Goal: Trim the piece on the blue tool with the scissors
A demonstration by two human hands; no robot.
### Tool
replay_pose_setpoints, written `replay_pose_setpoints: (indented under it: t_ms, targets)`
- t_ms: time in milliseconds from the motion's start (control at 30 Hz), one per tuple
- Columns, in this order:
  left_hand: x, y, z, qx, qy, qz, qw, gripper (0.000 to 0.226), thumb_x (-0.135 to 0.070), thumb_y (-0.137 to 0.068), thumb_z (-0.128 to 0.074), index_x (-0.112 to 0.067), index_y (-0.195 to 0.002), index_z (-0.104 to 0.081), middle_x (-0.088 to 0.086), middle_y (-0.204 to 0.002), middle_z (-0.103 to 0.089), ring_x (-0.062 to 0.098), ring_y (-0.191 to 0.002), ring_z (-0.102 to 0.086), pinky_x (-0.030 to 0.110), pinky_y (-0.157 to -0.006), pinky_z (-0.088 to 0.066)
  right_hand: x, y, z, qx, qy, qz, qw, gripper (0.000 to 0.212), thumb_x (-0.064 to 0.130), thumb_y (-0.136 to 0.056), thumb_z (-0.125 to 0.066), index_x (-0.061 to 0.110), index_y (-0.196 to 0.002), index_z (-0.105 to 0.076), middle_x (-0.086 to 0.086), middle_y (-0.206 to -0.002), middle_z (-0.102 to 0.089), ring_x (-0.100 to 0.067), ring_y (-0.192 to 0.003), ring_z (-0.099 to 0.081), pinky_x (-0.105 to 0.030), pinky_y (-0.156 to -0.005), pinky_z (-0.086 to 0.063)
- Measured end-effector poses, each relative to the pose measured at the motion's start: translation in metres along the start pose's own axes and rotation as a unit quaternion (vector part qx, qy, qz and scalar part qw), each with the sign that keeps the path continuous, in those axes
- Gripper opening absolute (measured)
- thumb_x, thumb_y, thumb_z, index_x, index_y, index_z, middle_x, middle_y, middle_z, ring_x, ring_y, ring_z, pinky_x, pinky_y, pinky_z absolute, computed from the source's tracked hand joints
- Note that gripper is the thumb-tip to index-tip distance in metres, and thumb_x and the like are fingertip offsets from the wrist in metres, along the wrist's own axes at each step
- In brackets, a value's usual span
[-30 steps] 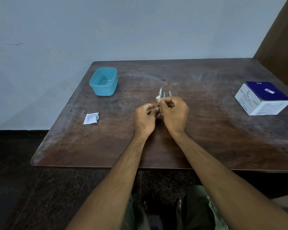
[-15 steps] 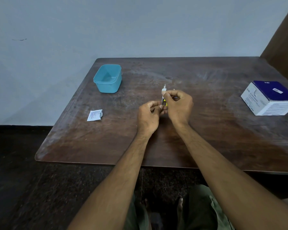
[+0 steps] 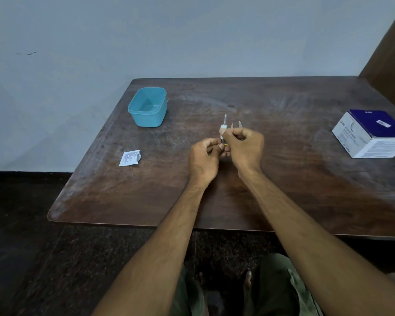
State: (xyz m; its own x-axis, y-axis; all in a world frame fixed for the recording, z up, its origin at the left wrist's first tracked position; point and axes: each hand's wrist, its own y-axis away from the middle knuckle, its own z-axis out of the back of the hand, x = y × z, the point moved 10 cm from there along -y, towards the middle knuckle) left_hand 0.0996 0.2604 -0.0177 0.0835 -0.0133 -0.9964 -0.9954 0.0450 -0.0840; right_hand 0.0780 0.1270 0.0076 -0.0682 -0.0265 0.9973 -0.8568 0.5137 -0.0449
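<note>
Both hands work a slim white tool, upright again above the table.

The left hand (image 3: 204, 156) pinches the tool's (image 3: 223, 131) lower end by a yellow band; the right hand (image 3: 244, 147) grips its white middle, with metal tweezers (image 3: 235, 124) poking out far of the fist. Compared with a second ago, the pair sits slightly further right, the wiping grip unchanged. The teal tub (image 3: 148, 108), torn sachet (image 3: 130, 158) and blue-white box (image 3: 372, 133) lie untouched on the wooden table (image 3: 306, 190).

Your arms reach forward, bare to the elbow. Your left hand (image 3: 204, 156) and right hand (image 3: 244, 145) meet, fingers curled, pinching.
</note>
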Motion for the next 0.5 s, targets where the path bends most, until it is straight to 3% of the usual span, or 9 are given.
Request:
replay_pose_setpoints:
  t_ms: [133,233,367,500]
  targets:
    - [-0.001,0.002,-0.005,0.009,0.006,0.004,1.0,0.013,0.001,-0.094,-0.055,-0.005,-0.094,-0.067,0.006,-0.078,-0.071,0.011,-0.068,-0.069,0.022,-0.071,-0.058,0.015,-0.002,0.006,-0.02,0.0,-0.006,1.0,0.02,0.021,-0.082,-0.075,0.003,-0.075,-0.071,-0.01,-0.058,-0.063,-0.018,-0.039,-0.06,-0.027,-0.038,-0.049]
    - [0.001,0.001,-0.006,0.012,0.021,0.009,1.0,0.014,0.002,-0.094,-0.053,-0.004,-0.094,-0.066,0.006,-0.076,-0.071,0.014,-0.068,-0.07,0.021,-0.07,-0.058,0.028,-0.008,0.006,-0.023,-0.001,-0.001,1.0,0.019,0.018,-0.084,-0.073,0.001,-0.076,-0.071,-0.005,-0.055,-0.057,-0.009,-0.03,-0.051,-0.019,-0.032,-0.041]
    - [0.001,-0.001,-0.002,0.0,0.004,-0.003,1.0,0.014,-0.001,-0.093,-0.058,-0.01,-0.09,-0.069,0.007,-0.08,-0.073,0.015,-0.072,-0.07,0.03,-0.075,-0.059,0.006,-0.002,0.001,0.0,0.005,-0.004,1.0,0.015,0.018,-0.081,-0.074,0.008,-0.07,-0.071,-0.008,-0.054,-0.063,-0.017,-0.042,-0.059,-0.033,-0.042,-0.053]
    - [0.0,0.0,-0.003,0.009,-0.014,-0.01,1.0,0.011,-0.004,-0.093,-0.06,-0.007,-0.095,-0.07,0.01,-0.084,-0.074,0.019,-0.075,-0.071,0.035,-0.078,-0.059,-0.003,0.002,0.005,0.005,0.01,-0.001,1.0,0.015,0.018,-0.081,-0.075,0.009,-0.07,-0.071,-0.009,-0.056,-0.066,-0.018,-0.047,-0.06,-0.036,-0.049,-0.055]
